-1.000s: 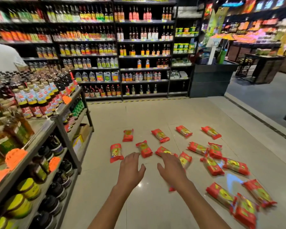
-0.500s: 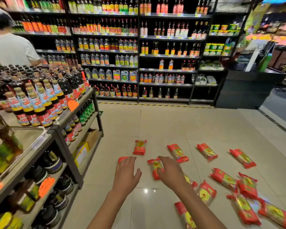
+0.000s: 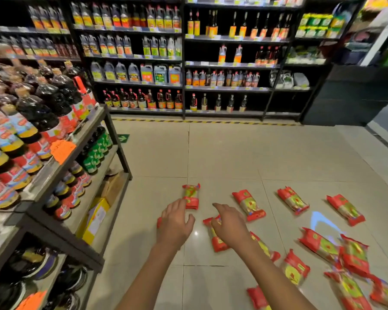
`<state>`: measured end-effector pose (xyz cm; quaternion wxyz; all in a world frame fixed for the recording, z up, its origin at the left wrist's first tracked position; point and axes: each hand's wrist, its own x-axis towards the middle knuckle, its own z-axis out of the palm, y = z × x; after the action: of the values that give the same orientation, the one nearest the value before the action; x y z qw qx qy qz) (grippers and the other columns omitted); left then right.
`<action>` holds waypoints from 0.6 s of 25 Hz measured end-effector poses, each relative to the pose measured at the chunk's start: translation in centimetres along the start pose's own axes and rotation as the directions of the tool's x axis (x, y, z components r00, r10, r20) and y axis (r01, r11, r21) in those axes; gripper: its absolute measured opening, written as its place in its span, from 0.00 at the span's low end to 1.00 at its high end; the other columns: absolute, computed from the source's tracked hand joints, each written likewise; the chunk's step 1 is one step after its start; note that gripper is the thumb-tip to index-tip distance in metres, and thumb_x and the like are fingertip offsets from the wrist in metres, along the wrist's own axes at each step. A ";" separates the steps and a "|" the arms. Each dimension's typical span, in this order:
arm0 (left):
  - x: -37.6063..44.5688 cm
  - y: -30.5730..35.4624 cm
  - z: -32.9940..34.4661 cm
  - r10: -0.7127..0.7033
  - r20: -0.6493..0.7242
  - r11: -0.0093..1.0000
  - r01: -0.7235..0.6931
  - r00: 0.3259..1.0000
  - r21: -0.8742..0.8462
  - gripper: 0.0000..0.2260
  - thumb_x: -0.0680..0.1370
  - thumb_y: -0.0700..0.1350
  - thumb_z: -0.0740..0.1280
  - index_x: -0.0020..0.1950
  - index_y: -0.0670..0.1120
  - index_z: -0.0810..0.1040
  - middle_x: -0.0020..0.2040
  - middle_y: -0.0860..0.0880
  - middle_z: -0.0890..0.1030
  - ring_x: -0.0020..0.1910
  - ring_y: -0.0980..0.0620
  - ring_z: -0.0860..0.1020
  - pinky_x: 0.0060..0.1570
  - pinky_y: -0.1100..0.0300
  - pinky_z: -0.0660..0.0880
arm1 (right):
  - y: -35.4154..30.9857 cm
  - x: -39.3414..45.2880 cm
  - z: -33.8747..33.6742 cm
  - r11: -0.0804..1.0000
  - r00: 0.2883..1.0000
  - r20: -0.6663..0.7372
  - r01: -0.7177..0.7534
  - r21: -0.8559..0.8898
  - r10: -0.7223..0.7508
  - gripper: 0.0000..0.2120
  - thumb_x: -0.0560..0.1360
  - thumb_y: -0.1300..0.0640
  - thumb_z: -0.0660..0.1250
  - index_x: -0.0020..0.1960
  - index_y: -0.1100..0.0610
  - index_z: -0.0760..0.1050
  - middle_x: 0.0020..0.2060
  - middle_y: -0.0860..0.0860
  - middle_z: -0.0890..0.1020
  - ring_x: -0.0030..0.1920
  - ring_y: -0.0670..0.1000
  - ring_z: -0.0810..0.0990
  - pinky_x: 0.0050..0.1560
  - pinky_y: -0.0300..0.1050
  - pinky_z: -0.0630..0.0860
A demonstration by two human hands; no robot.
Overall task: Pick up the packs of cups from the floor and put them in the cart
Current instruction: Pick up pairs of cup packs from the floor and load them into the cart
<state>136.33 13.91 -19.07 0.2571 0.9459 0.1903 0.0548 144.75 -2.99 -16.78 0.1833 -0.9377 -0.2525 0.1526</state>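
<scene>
Several red and yellow packs of cups lie scattered on the tiled floor, from the centre to the lower right. My left hand (image 3: 174, 223) hovers open over one pack, of which only a red edge (image 3: 159, 222) shows, just below the farthest-left pack (image 3: 191, 196). My right hand (image 3: 230, 224) is open with spread fingers above another pack (image 3: 215, 239). More packs lie at right, such as one (image 3: 248, 205) and another (image 3: 292, 200). Neither hand holds anything. No cart is in view.
A grey shelf unit (image 3: 76, 139) with dark sauce bottles and jars stands close on my left, cardboard boxes (image 3: 99, 211) on its bottom level. Tall black shelves of bottles (image 3: 184, 63) line the back. A dark counter (image 3: 349, 95) stands at far right.
The view has moved forward and lower toward the packs. Both hands have reached farther out over the nearest packs, still holding nothing. The person in white at left is out of view now.
</scene>
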 end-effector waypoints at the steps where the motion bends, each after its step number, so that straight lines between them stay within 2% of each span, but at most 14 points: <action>1: 2.7 -0.4 0.6 -0.006 0.008 1.000 0.006 1.000 -0.010 0.27 0.74 0.55 0.54 0.68 0.43 0.75 0.63 0.45 0.79 0.62 0.43 0.77 0.62 0.50 0.72 | 0.3 2.7 0.2 1.000 1.000 0.013 -0.008 0.027 0.008 0.26 0.81 0.51 0.62 0.78 0.54 0.66 0.68 0.53 0.77 0.67 0.56 0.75 0.69 0.48 0.68; 3: 8.4 -2.2 2.5 -0.075 0.039 0.995 0.078 0.996 -0.063 0.29 0.74 0.57 0.54 0.68 0.42 0.75 0.64 0.44 0.79 0.63 0.41 0.77 0.61 0.49 0.71 | 1.6 8.6 1.1 0.995 0.998 0.060 -0.042 0.092 0.037 0.26 0.80 0.51 0.63 0.77 0.55 0.68 0.68 0.55 0.77 0.67 0.58 0.75 0.69 0.50 0.70; 5: 13.8 -4.7 5.5 -0.197 0.086 0.966 0.209 0.977 -0.155 0.28 0.76 0.56 0.57 0.69 0.41 0.75 0.66 0.42 0.78 0.64 0.39 0.76 0.63 0.49 0.70 | 3.4 14.8 3.3 0.976 0.991 0.113 -0.099 0.192 0.078 0.26 0.78 0.50 0.64 0.75 0.56 0.70 0.67 0.57 0.78 0.66 0.60 0.77 0.68 0.53 0.72; 8: 20.2 -8.5 10.2 -0.403 0.137 0.854 0.425 0.905 -0.300 0.19 0.81 0.46 0.64 0.71 0.41 0.72 0.67 0.42 0.77 0.66 0.41 0.74 0.65 0.52 0.70 | 6.0 22.9 6.8 0.938 0.977 0.173 -0.171 0.301 0.122 0.24 0.79 0.52 0.66 0.74 0.56 0.72 0.66 0.58 0.79 0.64 0.59 0.79 0.66 0.54 0.74; 10: 24.5 -11.5 14.2 -0.546 0.224 0.714 0.588 0.807 -0.380 0.13 0.81 0.44 0.65 0.65 0.44 0.74 0.61 0.43 0.78 0.62 0.43 0.77 0.58 0.56 0.72 | 8.7 28.8 9.6 0.911 0.960 0.232 -0.232 0.342 0.157 0.23 0.79 0.54 0.68 0.73 0.56 0.73 0.64 0.58 0.80 0.61 0.57 0.81 0.65 0.53 0.76; 12: 28.0 -15.7 19.6 -0.664 0.287 0.558 0.713 0.691 -0.425 0.09 0.81 0.43 0.67 0.60 0.44 0.75 0.58 0.43 0.80 0.59 0.43 0.79 0.55 0.54 0.75 | 12.2 33.9 13.5 0.889 0.940 0.275 -0.293 0.351 0.201 0.22 0.79 0.56 0.68 0.72 0.56 0.74 0.64 0.57 0.81 0.61 0.56 0.81 0.65 0.49 0.75; 14: 30.1 -20.2 26.0 -0.739 0.334 0.461 0.801 0.585 -0.381 0.13 0.81 0.45 0.66 0.63 0.40 0.75 0.62 0.41 0.80 0.60 0.40 0.79 0.54 0.49 0.78 | 16.3 38.1 18.2 0.877 0.922 0.291 -0.349 0.330 0.257 0.20 0.80 0.58 0.69 0.71 0.58 0.76 0.63 0.58 0.82 0.63 0.57 0.79 0.63 0.45 0.71; 15: 30.7 -22.1 28.9 -0.750 0.362 0.442 0.827 0.553 -0.347 0.15 0.81 0.45 0.66 0.66 0.40 0.74 0.63 0.41 0.79 0.60 0.41 0.79 0.49 0.52 0.79 | 18.5 39.5 20.6 0.867 0.908 0.302 -0.383 0.318 0.290 0.19 0.80 0.59 0.68 0.70 0.58 0.76 0.62 0.58 0.82 0.64 0.58 0.79 0.63 0.44 0.71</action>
<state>163.11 30.02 -55.00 0.4921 0.6517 0.5685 -0.0996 177.29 8.54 -50.42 0.2947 -0.8898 -0.0713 0.3412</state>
